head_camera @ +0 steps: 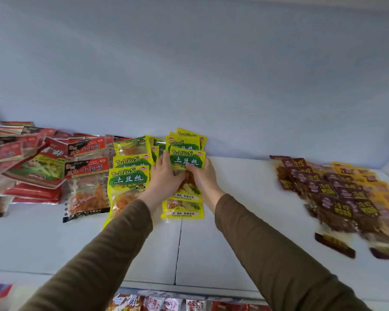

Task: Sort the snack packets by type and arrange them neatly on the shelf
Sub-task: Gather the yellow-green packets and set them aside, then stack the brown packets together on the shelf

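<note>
White shelf [234, 198] under snack packets [185, 158]

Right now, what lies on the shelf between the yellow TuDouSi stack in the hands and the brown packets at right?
Nothing: in the head view, only bare white shelf separates the yellow TuDouSi stack from the brown packets.

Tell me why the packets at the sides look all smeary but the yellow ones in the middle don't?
In the head view, the yellow packets held by the left hand and right hand sit mid-frame and read sharp; the brown packets and red packets near the edges are blurred, and the wide lens bends the shelf there. Lighting is soft, without glare.
</note>
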Demonstrator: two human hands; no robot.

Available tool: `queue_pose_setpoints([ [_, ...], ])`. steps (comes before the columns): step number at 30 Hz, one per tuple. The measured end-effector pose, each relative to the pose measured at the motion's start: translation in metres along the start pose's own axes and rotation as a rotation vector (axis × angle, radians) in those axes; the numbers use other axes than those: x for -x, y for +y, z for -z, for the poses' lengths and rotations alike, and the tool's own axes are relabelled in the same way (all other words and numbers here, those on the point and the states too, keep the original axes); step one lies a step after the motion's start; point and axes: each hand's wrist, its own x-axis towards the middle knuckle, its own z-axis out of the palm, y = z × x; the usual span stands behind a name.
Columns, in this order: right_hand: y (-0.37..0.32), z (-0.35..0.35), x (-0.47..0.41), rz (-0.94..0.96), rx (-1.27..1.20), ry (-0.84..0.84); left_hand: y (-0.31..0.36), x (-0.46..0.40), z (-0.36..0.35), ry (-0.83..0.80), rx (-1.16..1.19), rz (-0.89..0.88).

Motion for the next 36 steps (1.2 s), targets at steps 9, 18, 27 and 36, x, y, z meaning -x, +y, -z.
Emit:
queue_pose_setpoints([
  [9, -0.004, -0.006, 0.009, -0.046, -0.042, -0.136, -0.001, 0.0, 0.009, -0.065, -0.16, -0.023],
  [18, -0.003, 0.006, 0.021, -0.002, -0.002, -0.208, -0.013, 0.006, 0.015, 0.037, -0.212, -0.055],
  [27, -0.008, 0.045, 0.052, 0.072, 0.244, -0.204, -0.005, 0.028, 0.012, 0.108, -0.093, -0.201],
  [36, -0.026, 0.131, 0.092, 0.308, 0.572, -0.047, 0.042, 0.056, -0.023, 0.048, -0.08, -0.401],
])
